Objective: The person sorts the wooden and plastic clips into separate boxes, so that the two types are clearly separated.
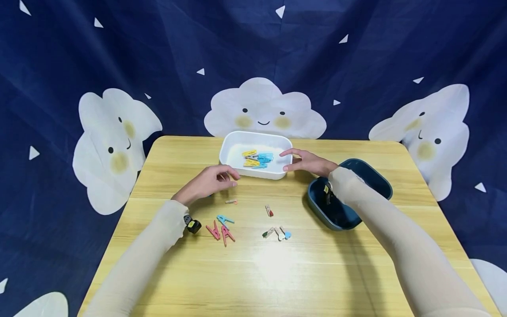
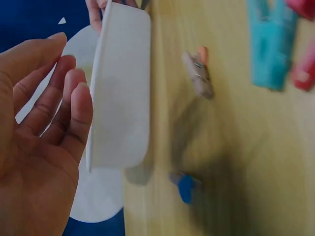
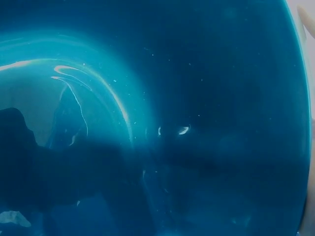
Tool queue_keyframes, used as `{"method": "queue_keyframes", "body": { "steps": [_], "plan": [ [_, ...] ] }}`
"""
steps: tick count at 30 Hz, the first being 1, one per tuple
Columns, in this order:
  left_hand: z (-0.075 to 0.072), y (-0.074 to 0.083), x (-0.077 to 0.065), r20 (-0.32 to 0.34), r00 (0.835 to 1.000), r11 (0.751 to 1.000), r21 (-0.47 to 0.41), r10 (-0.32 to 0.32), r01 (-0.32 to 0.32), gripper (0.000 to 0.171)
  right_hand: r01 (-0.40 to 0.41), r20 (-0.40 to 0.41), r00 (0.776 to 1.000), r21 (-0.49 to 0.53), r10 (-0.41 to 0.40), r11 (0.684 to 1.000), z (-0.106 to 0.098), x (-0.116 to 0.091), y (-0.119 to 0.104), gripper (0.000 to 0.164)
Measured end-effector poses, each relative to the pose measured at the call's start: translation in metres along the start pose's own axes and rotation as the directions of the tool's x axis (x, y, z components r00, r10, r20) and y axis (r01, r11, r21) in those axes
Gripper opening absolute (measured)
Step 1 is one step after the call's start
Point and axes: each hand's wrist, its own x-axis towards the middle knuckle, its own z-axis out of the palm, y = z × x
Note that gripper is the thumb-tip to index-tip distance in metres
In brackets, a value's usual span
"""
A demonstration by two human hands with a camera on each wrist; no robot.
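White tray (image 1: 259,174) is sitting near the table's (image 1: 214,281) back edge, clips (image 1: 251,163) lying inside. Your right hand (image 1: 310,163) is touching its right end, thumb and index spreading; can't tell if pinching. Your left hand (image 1: 211,179) is hovering near its front-left corner, fingers bending loosely.

Found hidden, right of the head view, beneath the cream right sleeve (image 1: 404,242): part of the dark blue, rounded plastic basin (image 1: 322,211). Unable to count, at centre: overlapping yellow and blue plastic clothespins (image 1: 252,162). Found blurred, upper right of the left wrist view: teal plastic clothespin (image 2: 268,44), cut off at top; pinkish-red plastic clothespin (image 2: 305,69), cut off at right. Cut off, upper left: bare right hand (image 2: 95,15). Unable to identify, right wrist view: pale patch (image 3: 15,218), lower left; pale fleck (image 3: 183,130), centre, too small.
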Motion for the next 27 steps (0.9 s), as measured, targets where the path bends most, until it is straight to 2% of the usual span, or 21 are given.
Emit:
{"method": "queue_keyframes", "body": {
  "steps": [8,16,20,27],
  "plan": [
    [-0.006,-0.019,-0.026,0.134,0.991,1.0,0.011,0.0,-0.001,0.025,-0.005,0.0,1.0,0.006,0.005,1.0,0.0,-0.001,-0.002,0.07],
    [-0.009,-0.043,-0.046,0.28,0.96,0.999,0.053,-0.011,-0.004,0.023,-0.008,-0.001,1.0,0.005,0.008,1.0,0.0,-0.001,-0.002,0.071],
    [-0.005,-0.051,-0.051,0.311,0.95,0.998,0.067,-0.02,-0.001,0.021,-0.016,-0.006,1.0,-0.006,0.016,1.0,-0.001,0.0,-0.001,0.069],
    [0.001,-0.054,-0.054,0.294,0.956,0.997,0.072,-0.007,-0.014,0.018,-0.017,-0.007,1.0,-0.012,0.017,1.0,0.0,0.001,-0.002,0.07]
  ]
}}
